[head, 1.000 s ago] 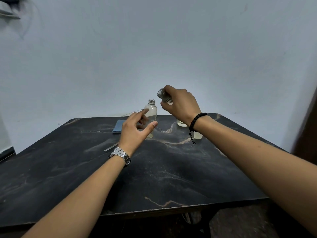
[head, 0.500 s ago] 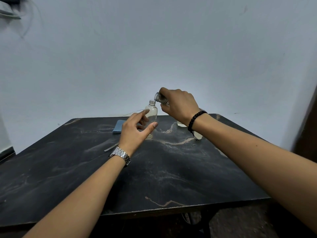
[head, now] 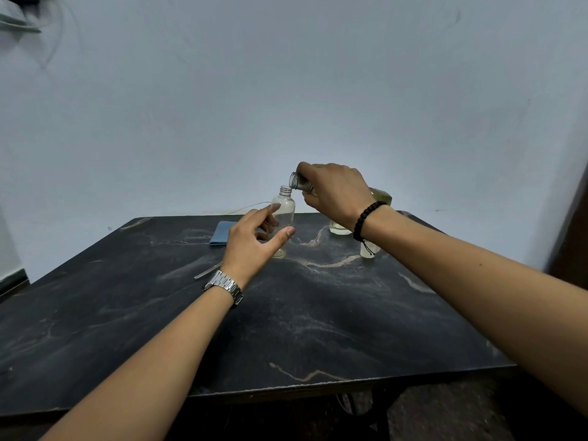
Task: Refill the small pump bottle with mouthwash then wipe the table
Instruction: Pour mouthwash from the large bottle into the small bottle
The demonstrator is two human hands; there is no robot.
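Right hand (head: pixel 337 192) grips the tilted mouthwash bottle (head: pixel 300 183), mouth just above the neck of the upright pump bottle (head: pixel 284 218). Left hand (head: pixel 254 240), fingers spread wide, flanks it. Blue cloth (head: pixel 222 237) lies on the bench (head: pixel 318 313) behind.

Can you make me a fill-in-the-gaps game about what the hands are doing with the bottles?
1. The right hand tips the mouthwash bottle so its mouth is just above the neck of the small ____ bottle.
2. The folded cloth on the table is ____ in colour.
3. The left hand, near the small bottle, wears a metal ____ on its wrist.
4. The small bottle has no ____ on its neck.

Missing words: clear; blue; watch; pump
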